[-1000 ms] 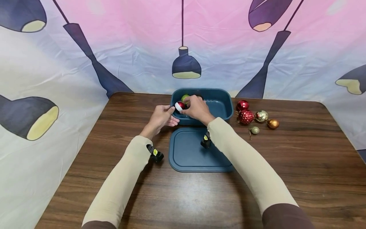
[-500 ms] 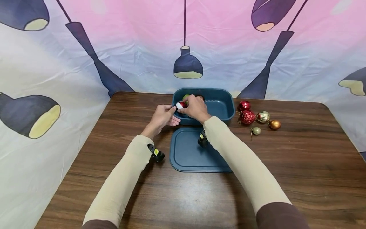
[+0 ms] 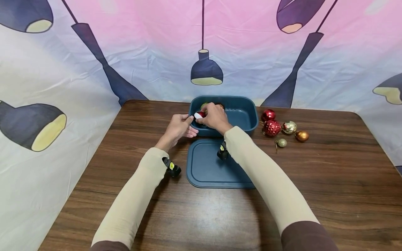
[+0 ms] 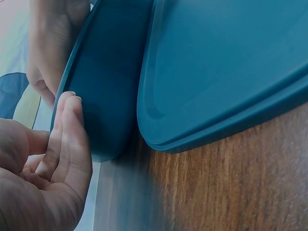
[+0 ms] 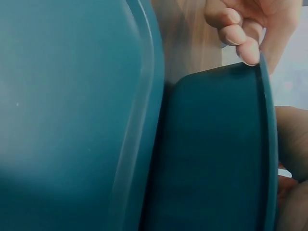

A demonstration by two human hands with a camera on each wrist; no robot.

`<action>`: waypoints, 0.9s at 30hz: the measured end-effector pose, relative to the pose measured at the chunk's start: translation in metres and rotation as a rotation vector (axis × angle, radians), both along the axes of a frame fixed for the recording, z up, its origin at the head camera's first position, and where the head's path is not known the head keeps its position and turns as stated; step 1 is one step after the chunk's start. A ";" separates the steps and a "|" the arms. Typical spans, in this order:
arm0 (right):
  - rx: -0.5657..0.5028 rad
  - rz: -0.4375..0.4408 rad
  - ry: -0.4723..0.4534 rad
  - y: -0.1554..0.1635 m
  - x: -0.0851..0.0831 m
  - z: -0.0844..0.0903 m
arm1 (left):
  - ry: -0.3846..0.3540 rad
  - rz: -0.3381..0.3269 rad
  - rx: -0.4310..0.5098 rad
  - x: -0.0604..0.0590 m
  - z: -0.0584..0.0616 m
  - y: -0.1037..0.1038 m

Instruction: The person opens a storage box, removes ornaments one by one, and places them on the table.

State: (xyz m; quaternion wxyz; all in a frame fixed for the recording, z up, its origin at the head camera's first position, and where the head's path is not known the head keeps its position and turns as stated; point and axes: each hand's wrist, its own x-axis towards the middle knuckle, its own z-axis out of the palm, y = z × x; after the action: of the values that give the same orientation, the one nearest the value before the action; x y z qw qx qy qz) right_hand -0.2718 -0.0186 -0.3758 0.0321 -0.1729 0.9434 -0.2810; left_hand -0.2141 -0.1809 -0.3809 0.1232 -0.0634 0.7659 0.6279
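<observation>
R hand (image 3: 215, 118) w/ red-white bauble (image 3: 199, 114) over blue tub (image 3: 242, 115), L hand (image 3: 179, 127) on rim

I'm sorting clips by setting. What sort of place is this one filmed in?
Probably a staged recording setup, not a lived-in room. A printed fabric backdrop with lamp shapes hangs behind the wooden table, which bears only a teal bin, its lid and some Christmas baubles.

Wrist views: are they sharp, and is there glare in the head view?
Left wrist view: the tabletop is soft and blurred, the lid fairly clear. Right wrist view: hazy throughout, the bin soft-edged. Head view: sharp, with a pale sheen on the table.
</observation>
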 end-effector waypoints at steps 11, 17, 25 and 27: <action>-0.087 0.010 -0.073 0.018 0.005 0.017 | 0.001 0.021 -0.009 -0.002 -0.002 0.000; -0.129 0.005 -0.075 0.034 0.008 0.028 | 0.006 0.022 -0.019 0.000 -0.002 0.000; -0.140 -0.022 -0.098 0.060 0.015 0.042 | -0.007 0.032 -0.018 -0.001 -0.003 0.001; -0.146 -0.029 -0.095 0.068 0.017 0.044 | -0.007 0.033 -0.011 -0.002 -0.003 0.001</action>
State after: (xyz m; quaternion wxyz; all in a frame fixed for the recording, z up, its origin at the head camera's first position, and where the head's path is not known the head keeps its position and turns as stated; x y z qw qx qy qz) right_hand -0.2546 0.0491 -0.3313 0.0602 -0.1475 0.9202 -0.3575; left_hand -0.2157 -0.1796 -0.3840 0.1151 -0.0788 0.7677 0.6255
